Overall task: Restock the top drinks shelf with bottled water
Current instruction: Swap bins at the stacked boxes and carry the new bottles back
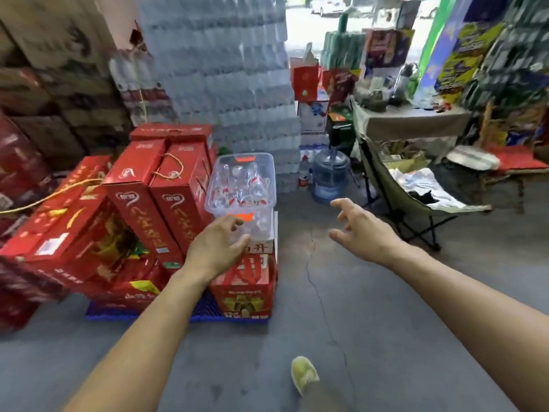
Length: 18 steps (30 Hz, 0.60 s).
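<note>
A clear plastic bin (269, 176) holding several small water bottles (240, 185) with red labels sits on top of a red carton stack. My left hand (217, 245) reaches toward the bin's near wall, fingers loosely spread, holding nothing; whether it touches the bin I cannot tell. My right hand (361, 227) hovers to the right of the bin, apart from it, fingers spread and empty. A tall wall of shrink-wrapped water packs (225, 69) rises behind the bin.
Red gift cartons (142, 197) crowd the left on a blue pallet (208, 313). A large blue water jug (331, 176) stands on the floor behind. A folding chair (401, 197) and a cluttered table (416, 120) stand to the right. Bare concrete floor (341, 292) lies ahead.
</note>
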Motion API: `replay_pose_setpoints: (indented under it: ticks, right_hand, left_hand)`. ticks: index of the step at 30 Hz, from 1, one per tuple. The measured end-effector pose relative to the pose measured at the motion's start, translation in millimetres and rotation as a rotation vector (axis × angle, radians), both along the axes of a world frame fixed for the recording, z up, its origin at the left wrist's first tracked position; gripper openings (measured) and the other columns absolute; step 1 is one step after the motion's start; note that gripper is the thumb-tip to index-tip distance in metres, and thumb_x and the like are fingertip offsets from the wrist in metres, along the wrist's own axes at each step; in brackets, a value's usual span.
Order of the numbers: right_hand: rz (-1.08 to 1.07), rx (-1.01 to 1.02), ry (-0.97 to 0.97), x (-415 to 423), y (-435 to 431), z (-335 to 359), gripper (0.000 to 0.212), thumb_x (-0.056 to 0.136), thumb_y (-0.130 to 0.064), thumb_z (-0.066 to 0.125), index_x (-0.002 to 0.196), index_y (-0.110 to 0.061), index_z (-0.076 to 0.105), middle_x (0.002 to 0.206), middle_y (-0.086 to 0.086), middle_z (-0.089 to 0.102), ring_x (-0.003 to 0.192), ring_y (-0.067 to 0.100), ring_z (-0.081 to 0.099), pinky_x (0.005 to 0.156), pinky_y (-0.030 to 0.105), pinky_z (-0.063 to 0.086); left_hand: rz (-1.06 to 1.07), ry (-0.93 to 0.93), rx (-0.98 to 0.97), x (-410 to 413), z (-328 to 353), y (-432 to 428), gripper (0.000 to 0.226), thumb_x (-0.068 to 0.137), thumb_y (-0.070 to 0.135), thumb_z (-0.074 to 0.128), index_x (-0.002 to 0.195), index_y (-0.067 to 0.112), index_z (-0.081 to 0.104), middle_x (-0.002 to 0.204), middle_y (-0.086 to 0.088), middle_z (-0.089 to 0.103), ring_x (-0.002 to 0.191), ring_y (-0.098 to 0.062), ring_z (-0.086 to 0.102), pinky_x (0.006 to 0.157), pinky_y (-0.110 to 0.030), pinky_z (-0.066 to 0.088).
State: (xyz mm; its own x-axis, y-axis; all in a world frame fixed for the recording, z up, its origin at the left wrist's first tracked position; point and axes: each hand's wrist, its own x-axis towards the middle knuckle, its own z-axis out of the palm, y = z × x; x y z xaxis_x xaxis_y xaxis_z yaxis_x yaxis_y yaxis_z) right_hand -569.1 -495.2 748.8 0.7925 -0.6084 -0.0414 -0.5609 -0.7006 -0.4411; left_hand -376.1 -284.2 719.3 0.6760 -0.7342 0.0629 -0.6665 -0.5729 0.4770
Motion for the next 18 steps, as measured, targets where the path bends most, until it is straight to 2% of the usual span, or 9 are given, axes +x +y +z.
replay_pose_setpoints:
  ticks: [4,8,14,18]
  right_hand:
    - [0.079,0.012,0.049,96.5,-80.1,-15.8,0.06,0.091,-0.039,0.062,0.143,-0.03,0.036,0.133,-0.002,0.054,0.112,0.021,0.059,0.095,0.043,0.048]
    - [0.182,0.02,0.11,176.9,-143.0,-18.5,0.058,0.093,-0.037,0.062,0.144,-0.023,0.038,0.137,0.002,0.052,0.114,0.021,0.058,0.094,0.041,0.049]
    - [0.317,0.008,0.171,290.5,-210.1,-31.8,0.059,0.093,-0.035,0.062,0.144,-0.016,0.038,0.138,0.006,0.052,0.116,0.025,0.058,0.089,0.037,0.049]
    - [0.455,-0.032,0.248,380.3,-249.6,-61.9,0.062,0.091,-0.036,0.062,0.144,-0.016,0.038,0.141,0.008,0.049,0.122,0.029,0.054,0.094,0.042,0.048]
  left_hand:
    - [0.12,0.106,0.024,64.6,-25.9,-65.4,0.041,0.094,0.035,0.06,0.131,0.016,0.057,0.129,-0.005,0.06,0.116,-0.022,0.057,0.092,-0.032,0.044]
    - [0.258,0.22,0.062,117.4,-47.2,-112.2,0.043,0.095,0.038,0.06,0.131,0.017,0.056,0.13,-0.004,0.059,0.117,-0.022,0.057,0.093,-0.034,0.046]
    - [0.458,0.348,0.1,182.5,-79.8,-142.4,0.042,0.096,0.038,0.057,0.132,0.018,0.055,0.131,-0.006,0.058,0.116,-0.025,0.057,0.096,-0.037,0.047]
    - [0.634,0.407,0.103,213.2,-109.6,-154.0,0.043,0.097,0.042,0.054,0.133,0.019,0.053,0.125,-0.005,0.06,0.113,-0.027,0.058,0.09,-0.036,0.047]
